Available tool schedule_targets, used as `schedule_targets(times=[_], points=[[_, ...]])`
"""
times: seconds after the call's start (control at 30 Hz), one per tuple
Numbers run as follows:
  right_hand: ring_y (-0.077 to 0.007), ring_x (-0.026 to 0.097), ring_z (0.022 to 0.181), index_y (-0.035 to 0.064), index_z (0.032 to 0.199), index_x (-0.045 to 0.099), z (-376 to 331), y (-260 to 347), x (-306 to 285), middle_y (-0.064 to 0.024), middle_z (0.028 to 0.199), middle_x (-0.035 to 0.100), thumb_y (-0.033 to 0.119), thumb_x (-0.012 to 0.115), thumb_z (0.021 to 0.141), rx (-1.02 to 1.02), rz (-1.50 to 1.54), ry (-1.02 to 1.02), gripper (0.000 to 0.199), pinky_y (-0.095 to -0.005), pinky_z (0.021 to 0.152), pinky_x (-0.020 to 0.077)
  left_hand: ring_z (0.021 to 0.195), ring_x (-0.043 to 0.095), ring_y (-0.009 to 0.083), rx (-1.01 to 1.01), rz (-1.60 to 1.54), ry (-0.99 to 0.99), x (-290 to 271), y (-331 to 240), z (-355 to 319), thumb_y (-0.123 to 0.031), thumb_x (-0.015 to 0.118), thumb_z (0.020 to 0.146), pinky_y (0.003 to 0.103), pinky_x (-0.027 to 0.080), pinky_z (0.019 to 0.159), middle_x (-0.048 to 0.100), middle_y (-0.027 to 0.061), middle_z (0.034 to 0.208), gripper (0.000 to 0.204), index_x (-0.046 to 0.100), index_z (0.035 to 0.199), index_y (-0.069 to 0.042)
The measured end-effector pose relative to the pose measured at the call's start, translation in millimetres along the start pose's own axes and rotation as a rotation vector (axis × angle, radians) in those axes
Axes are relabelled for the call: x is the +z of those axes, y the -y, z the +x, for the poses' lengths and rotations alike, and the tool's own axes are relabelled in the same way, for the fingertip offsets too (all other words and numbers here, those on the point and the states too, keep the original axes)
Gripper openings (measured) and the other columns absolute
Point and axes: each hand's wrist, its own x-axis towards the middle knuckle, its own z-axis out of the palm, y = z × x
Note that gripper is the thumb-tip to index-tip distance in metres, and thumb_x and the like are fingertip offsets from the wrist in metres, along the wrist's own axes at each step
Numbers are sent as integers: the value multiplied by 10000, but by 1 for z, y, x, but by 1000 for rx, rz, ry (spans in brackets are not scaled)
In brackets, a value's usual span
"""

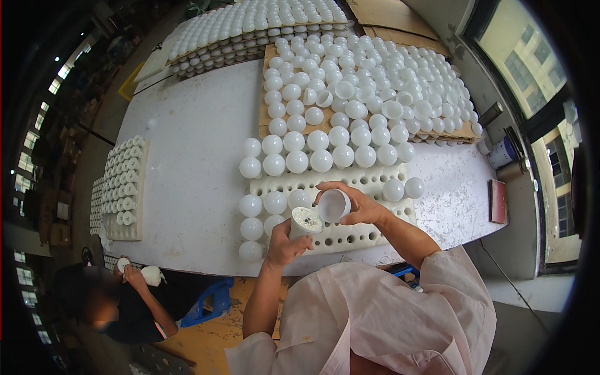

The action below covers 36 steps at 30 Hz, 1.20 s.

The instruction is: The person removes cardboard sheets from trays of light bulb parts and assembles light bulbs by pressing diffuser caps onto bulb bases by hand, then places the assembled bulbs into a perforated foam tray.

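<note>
My left hand (285, 246) is closed round a white light bulb base (307, 220), its round top face with small parts on it tilted up. Right beside it, my right hand (360, 205) grips a hollow white bulb cover (334, 205), with its open side turned toward me. The two pieces are very close; whether their rims touch I cannot tell. Under both hands lies a white foam tray (267, 185) with rows of holes. Round white bulbs (251, 229) stand along its left side and far rows, and a pair (393, 190) stands at its right.
Many loose covers and domes (356, 110) crowd a cardboard sheet (265, 119) beyond the tray. Stacked layers of bulbs (250, 25) stand at the back left. Another foam tray with white bases (128, 181) lies at the table's left. A co-worker (125, 300) sits at lower left, holding white pieces.
</note>
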Motion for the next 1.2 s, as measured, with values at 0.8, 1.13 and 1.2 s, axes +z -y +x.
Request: schedule_targets(times=[0.8, 1.13, 1.2], points=[[-318, 544, 1080, 45, 1244, 502, 5, -8, 47, -145, 1160, 529, 108, 809, 608, -298, -784, 215, 709, -404, 914, 474, 697, 617, 102, -203, 551, 62, 0, -3, -8, -218, 807, 688, 260, 503, 629, 669, 69, 766, 424, 657, 964, 67], [-281, 544, 995, 42, 1022, 589, -6, -28, 45, -120, 1035, 535, 27, 767, 551, -428, -639, 129, 504, -366, 854, 476, 709, 622, 116, -151, 719, 63, 14, -5, -7, -287, 818, 647, 287, 500, 633, 670, 97, 767, 477, 651, 899, 80], [-278, 542, 989, 42, 1005, 587, -4, -29, 44, -121, 1026, 534, 26, 764, 550, -423, -618, 115, 488, -364, 849, 476, 680, 618, 110, -141, 660, 56, 13, -3, -7, -283, 813, 656, 283, 496, 610, 665, 101, 757, 461, 651, 891, 79]])
